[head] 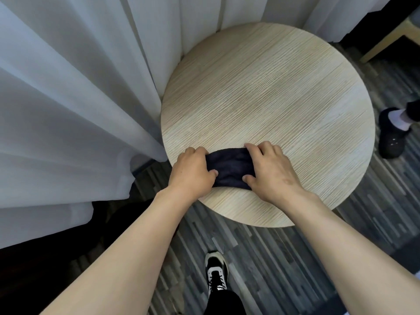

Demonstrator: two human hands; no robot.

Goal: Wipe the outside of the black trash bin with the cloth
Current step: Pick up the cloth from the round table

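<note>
A dark navy cloth lies bunched on the near part of a round light-wood table. My left hand grips the cloth's left end with its fingers curled over it. My right hand holds the right end, thumb and fingers pressed on the fabric. A dark shape sits low at the left under the curtain; I cannot tell whether it is the black trash bin.
White sheer curtains hang along the left and behind the table. My shoe stands on the striped grey floor. Another person's dark shoe is at the right. A wooden furniture leg shows at top right.
</note>
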